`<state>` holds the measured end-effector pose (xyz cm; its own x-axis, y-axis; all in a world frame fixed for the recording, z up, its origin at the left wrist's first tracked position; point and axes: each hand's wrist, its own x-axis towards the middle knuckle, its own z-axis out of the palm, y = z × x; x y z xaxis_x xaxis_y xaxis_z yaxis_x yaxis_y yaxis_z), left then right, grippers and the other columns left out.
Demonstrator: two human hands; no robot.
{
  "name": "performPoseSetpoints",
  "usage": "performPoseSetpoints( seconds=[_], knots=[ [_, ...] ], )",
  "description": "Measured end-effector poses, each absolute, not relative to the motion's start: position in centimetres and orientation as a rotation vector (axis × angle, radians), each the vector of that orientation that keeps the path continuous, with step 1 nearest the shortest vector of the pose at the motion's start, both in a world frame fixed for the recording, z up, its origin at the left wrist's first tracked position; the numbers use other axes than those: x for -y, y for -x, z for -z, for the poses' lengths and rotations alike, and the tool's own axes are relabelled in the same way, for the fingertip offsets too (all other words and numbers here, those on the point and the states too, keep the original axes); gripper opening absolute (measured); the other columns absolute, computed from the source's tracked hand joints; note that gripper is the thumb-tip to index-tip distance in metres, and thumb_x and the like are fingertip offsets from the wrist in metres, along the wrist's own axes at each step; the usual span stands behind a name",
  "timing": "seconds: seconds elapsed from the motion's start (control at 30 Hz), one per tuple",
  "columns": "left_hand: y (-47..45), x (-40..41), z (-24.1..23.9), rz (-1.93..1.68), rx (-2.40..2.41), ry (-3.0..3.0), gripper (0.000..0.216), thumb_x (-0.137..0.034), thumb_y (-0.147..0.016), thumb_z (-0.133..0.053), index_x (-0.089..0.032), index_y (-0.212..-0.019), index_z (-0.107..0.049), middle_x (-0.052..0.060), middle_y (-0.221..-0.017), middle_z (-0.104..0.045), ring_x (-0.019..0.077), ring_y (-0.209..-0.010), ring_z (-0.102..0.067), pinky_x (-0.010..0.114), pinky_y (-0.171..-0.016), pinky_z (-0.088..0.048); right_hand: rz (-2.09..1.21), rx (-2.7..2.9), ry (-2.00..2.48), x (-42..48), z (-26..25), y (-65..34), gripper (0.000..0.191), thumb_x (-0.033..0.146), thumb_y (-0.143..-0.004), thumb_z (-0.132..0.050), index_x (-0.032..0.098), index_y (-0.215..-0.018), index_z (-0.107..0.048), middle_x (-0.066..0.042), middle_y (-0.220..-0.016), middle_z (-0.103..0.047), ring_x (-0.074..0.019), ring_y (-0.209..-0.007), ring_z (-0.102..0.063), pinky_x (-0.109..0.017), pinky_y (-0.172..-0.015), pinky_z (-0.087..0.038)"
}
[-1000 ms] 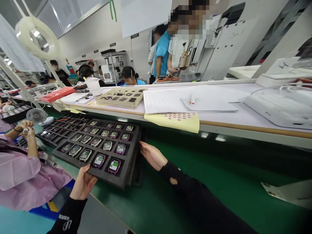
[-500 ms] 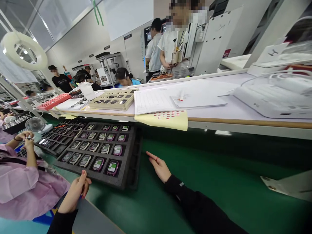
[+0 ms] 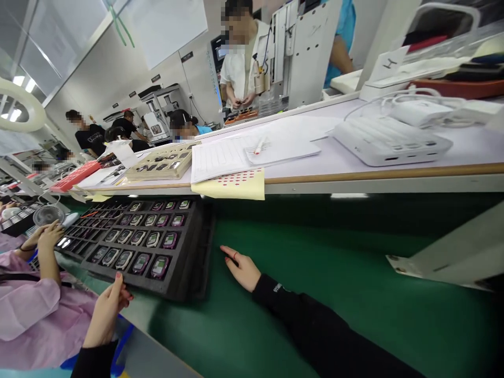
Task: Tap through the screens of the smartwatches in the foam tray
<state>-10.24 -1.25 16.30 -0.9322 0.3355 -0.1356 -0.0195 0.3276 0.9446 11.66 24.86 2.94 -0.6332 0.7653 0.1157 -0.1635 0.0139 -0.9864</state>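
I see a green-matted table (image 3: 315, 273) in a busy workshop, carrying a black foam tray of small purple-edged watches (image 3: 177, 278). My right hand (image 3: 242, 268) now lies flat, grip open, just right of the tray; my left hand (image 3: 106, 310), loosely open, has slipped off its near edge.

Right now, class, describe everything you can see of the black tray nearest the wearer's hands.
The black tray looks like dark foam, a flat grid of square pockets. Most pockets hold small screened devices with purple or pale casings, lying face up. It rests on the green belt, seemingly stacked on another tray. The left hand reaches its near edge; contact is unclear. The right hand lies flat beside it, apart.
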Motion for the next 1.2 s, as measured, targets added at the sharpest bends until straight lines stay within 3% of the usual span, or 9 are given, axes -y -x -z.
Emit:
performPoseSetpoints(
  seconds=[0.13, 0.27, 0.4, 0.5, 0.63, 0.77, 0.9, 1.0, 1.2],
  knots=[
    [7.9, 0.4, -16.8, -1.459, -2.728, -0.63, 0.044, -0.054, -0.082, -0.059, -0.02, -0.056, -0.048, 0.001, -0.054, -0.049, 0.0178, -0.06, -0.051, 0.03, -0.064, -0.043, -1.676, 1.609, 0.632, -24.9, -3.1, -11.7, 0.035, 0.023, -0.076, -0.063, 0.025, -0.11, -0.072, -0.002, -0.12, -0.067, -0.0285, -0.123, -0.054, -0.048, -0.113, -0.035],
    [3.5, -0.6, -14.7, -1.483, -3.124, -1.467, 0.024, -0.034, -0.089, -0.05, -0.018, -0.105, -0.06, 0.013, -0.114, -0.059, 0.0316, -0.115, -0.052, 0.051, -0.105, -0.034, -1.629, 1.64, 0.619, -25.0, -3.4, -11.8, 0.036, 0.021, -0.077, -0.061, 0.024, -0.111, -0.072, -0.004, -0.117, -0.068, -0.0293, -0.12, -0.056, -0.049, -0.111, -0.037],
    [1.0, -2.4, -11.4, -1.212, -2.981, -2.17, 0.075, -0.02, -0.086, -0.057, -0.023, -0.151, -0.02, 0.015, -0.158, -0.017, 0.0371, -0.146, -0.013, 0.061, -0.116, -0.014, -1.594, 1.677, 0.592, -24.9, -3.6, -12.0, 0.037, 0.018, -0.076, -0.062, 0.023, -0.111, -0.072, -0.005, -0.123, -0.065, -0.029, -0.124, -0.053, -0.047, -0.113, -0.035],
    [0.9, -3.6, -10.0, -0.983, -3.004, -2.134, 0.088, -0.017, -0.089, -0.053, -0.023, -0.153, 0.008, 0.015, -0.161, 0.006, 0.0351, -0.148, 0.005, 0.066, -0.115, -0.004, -1.581, 1.699, 0.561, -24.7, -3.7, -12.0, 0.038, 0.017, -0.076, -0.061, 0.023, -0.112, -0.071, -0.005, -0.124, -0.064, -0.029, -0.126, -0.051, -0.048, -0.114, -0.033],
    [-0.1, -4.1, -9.3, -1.063, -2.994, -2.014, 0.091, -0.019, -0.09, -0.053, -0.02, -0.152, 0.013, 0.014, -0.16, 0.016, 0.0365, -0.146, 0.012, 0.069, -0.114, -0.002, -1.555, 1.698, 0.541, -24.6, -3.9, -12.1, 0.037, 0.016, -0.076, -0.061, 0.024, -0.111, -0.071, -0.005, -0.123, -0.065, -0.029, -0.126, -0.051, -0.048, -0.114, -0.034],
    [-4.1, -4.3, -7.2, -1.066, -2.847, -1.997, 0.085, -0.017, -0.089, -0.052, -0.025, -0.153, 0.004, 0.01, -0.161, 0.012, 0.0379, -0.146, 0.008, 0.07, -0.114, -0.012, -1.499, 1.675, 0.57, -25.1, -4.3, -12.8, 0.037, 0.016, -0.077, -0.059, 0.027, -0.11, -0.072, -0.002, -0.121, -0.066, -0.0271, -0.123, -0.054, -0.046, -0.112, -0.037],
    [-7.7, -5.7, -4.9, -0.391, -2.256, -2.353, 0.071, -0.022, -0.094, -0.043, -0.028, -0.154, -0.005, 0.008, -0.16, -0.016, 0.0303, -0.144, -0.025, 0.05, -0.106, -0.045, -1.424, 1.62, 0.664, -26.2, -4.5, -14.5, 0.037, 0.016, -0.079, -0.057, 0.028, -0.11, -0.072, 0.0, -0.117, -0.068, -0.0258, -0.117, -0.058, -0.044, -0.109, -0.04],
    [-8.6, -7.7, -4.9, -0.102, -1.991, -2.52, 0.065, -0.03, -0.096, -0.041, -0.028, -0.153, -0.01, 0.007, -0.156, -0.028, 0.0289, -0.14, -0.034, 0.049, -0.107, -0.044, -1.368, 1.55, 0.742, -27.3, -4.2, -16.5, 0.036, 0.014, -0.08, -0.054, 0.026, -0.109, -0.071, -0.002, -0.11, -0.071, -0.0246, -0.11, -0.063, -0.043, -0.104, -0.045],
    [-8.8, -12.0, -6.3, -0.029, -1.601, -2.748, 0.063, -0.03, -0.097, -0.038, -0.029, -0.153, -0.008, 0.004, -0.158, -0.022, 0.0266, -0.143, -0.028, 0.047, -0.113, -0.037, -1.243, 1.36, 0.908, -28.3, -3.3, -23.1, 0.031, 0.017, -0.079, -0.053, 0.021, -0.105, -0.07, -0.005, -0.093, -0.073, -0.0208, -0.084, -0.069, -0.041, -0.085, -0.056]
  ],
)
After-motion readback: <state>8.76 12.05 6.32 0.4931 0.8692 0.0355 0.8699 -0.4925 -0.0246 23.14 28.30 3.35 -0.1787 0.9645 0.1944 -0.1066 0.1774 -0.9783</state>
